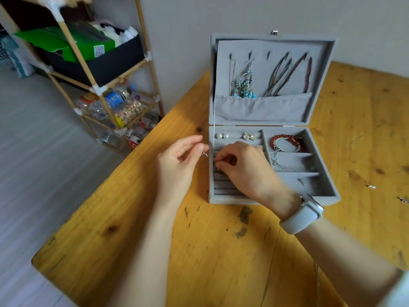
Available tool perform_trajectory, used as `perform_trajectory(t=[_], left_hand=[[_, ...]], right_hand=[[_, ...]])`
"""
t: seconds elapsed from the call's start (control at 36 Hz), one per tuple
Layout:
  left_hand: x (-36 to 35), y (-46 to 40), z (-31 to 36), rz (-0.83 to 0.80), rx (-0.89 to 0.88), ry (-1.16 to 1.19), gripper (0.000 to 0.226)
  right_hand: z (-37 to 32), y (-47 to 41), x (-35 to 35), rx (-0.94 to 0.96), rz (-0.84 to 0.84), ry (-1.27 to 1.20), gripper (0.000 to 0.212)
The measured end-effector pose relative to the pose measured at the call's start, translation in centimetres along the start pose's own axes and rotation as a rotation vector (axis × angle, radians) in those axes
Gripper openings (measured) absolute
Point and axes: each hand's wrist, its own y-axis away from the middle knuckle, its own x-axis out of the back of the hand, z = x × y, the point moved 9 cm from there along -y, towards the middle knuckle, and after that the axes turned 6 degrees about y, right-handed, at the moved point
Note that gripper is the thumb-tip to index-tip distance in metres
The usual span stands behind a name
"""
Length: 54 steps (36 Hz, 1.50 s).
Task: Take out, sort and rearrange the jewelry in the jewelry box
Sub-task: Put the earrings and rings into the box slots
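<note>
A grey velvet jewelry box stands open on the wooden table. Necklaces and blue earrings hang inside its lid. Pearl studs and silver earrings sit in the top ring rolls; a red bead bracelet lies in the upper right compartment. My right hand rests over the ring rolls, its fingertips pinched on a small silver piece. My left hand hovers just left of the box, pinching a small silver earring.
Small silver pieces lie loose on the table at the right. A thin chain sits in the middle right compartment, a tiny piece in the lower one. A bamboo shelf with bottles stands left of the table.
</note>
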Motion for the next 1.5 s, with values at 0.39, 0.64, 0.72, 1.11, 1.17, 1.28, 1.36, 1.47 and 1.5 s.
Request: perform_trajectory(t=[0.39, 0.64, 0.72, 1.11, 1.17, 1.28, 1.36, 1.47, 1.5], left_hand=[[-0.6, 0.2, 0.7, -0.042, 0.039, 0.011, 0.015], [-4.2, 1.7, 0.7, -0.387, 0.096, -0.103, 0.005], [-3.6, 1.4, 0.5, -0.367, 0.045, -0.21, 0.012], [-3.5, 1.1, 0.8, -0.229, -0.065, -0.383, 0.023], [-3.4, 1.1, 0.8, -0.208, -0.069, -0.393, 0.025], [-3.3, 1.0, 0.6, -0.193, -0.071, -0.396, 0.026], [-3.4, 1.1, 0.5, -0.201, -0.07, -0.389, 0.026], [-3.1, 0.9, 0.3, -0.17, -0.051, -0.359, 0.027], [-3.1, 0.9, 0.2, -0.166, -0.048, -0.357, 0.027]], right_hand=[[1.8, 2.4, 1.9, 0.065, 0.176, -0.076, 0.021], [3.7, 3.8, 3.0, 0.023, 0.261, -0.166, 0.023], [3.7, 3.8, 3.0, 0.021, 0.26, -0.164, 0.023], [2.5, 4.7, 1.4, 0.163, 0.21, 0.367, 0.03], [2.5, 4.6, 1.2, 0.158, 0.177, 0.35, 0.032], [2.6, 4.5, 1.0, 0.14, 0.138, 0.354, 0.034], [2.6, 4.2, 1.0, 0.103, 0.125, 0.29, 0.033], [3.0, 3.7, 1.3, 0.017, 0.104, 0.186, 0.025], [3.0, 3.5, 1.3, 0.003, 0.097, 0.181, 0.024]])
